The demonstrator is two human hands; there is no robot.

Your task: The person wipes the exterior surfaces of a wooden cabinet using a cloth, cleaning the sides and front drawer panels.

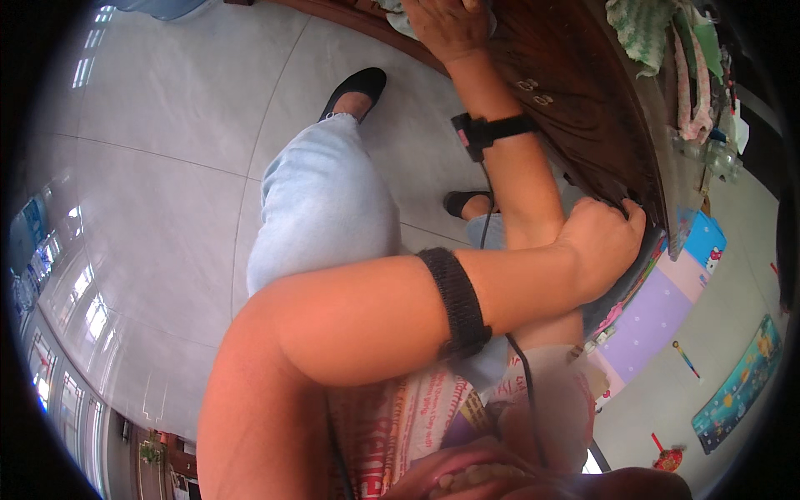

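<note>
My right hand (451,28) is at the top of the view, pressed over a pale cloth (405,26) against dark carved wooden furniture (562,69). Only the cloth's edges show around the fingers. My left hand (597,247) is curled at the near end of the same furniture, with thumb and forefinger at its dark edge; the other fingertips are hidden. The left forearm crosses in front of the right one. A black strap (453,300) wraps the left forearm, and a black band with a small device (478,136) sits on the right wrist.
Grey floor tiles (156,181) lie left of my legs. Black cables (487,206) hang from the arm straps. Towels (644,31) and a clear container (719,159) are on top of the furniture. A purple cartoon-print panel (650,312) stands at right; wrapped bottles (31,262) are far left.
</note>
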